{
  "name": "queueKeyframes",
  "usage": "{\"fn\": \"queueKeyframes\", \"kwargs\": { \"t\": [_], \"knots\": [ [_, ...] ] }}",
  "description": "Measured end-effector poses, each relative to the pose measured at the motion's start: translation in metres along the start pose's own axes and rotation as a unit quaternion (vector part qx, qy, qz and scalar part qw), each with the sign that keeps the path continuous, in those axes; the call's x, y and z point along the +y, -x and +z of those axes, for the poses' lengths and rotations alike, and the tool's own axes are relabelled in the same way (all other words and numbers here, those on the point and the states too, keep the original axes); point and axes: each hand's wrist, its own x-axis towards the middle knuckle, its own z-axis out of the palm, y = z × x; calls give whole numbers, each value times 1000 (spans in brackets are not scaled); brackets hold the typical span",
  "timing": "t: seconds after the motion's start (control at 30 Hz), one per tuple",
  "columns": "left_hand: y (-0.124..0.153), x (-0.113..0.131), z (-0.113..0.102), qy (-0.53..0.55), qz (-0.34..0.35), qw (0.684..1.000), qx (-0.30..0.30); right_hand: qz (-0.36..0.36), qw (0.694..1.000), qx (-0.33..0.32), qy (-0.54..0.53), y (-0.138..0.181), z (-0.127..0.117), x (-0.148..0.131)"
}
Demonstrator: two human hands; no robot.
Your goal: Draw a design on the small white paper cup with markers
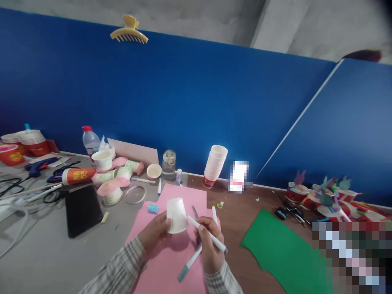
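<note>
My left hand (154, 233) grips a white paper cup (177, 215), held upside down over a pink paper sheet (171, 261). My right hand (210, 245) is closed round a white marker (208, 234) whose tip touches the cup's side. A second marker with a teal cap (189, 263) lies under my right hand on the pink sheet. Plaid sleeves cover both forearms.
A green paper sheet (281, 253) lies to the right. A stack of paper cups (214, 165), a glass jar (169, 163), a water bottle (90, 141), a black tablet (82, 209), decorated cups (112, 192), scissors and a glue gun (38, 166) crowd the left. A blue partition (183, 102) stands behind.
</note>
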Motion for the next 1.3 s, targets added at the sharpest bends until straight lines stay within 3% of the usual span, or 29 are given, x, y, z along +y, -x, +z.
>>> {"fn": "queueKeyframes", "kwargs": {
  "t": [0.47, 0.87, 1.3],
  "knots": [
    [4, 5, 4, 14, -24, 998, -62, -62, 995, -30, 74, 4, -2, 1],
    [5, 2, -4, 8, -21, 999, -45, -48, 998, -21, 46, 6, -4, 5],
    [3, 4, -1, 0, -10, 998, -56, -113, 988, -76, 68, 7, -1, -5]
  ]
}}
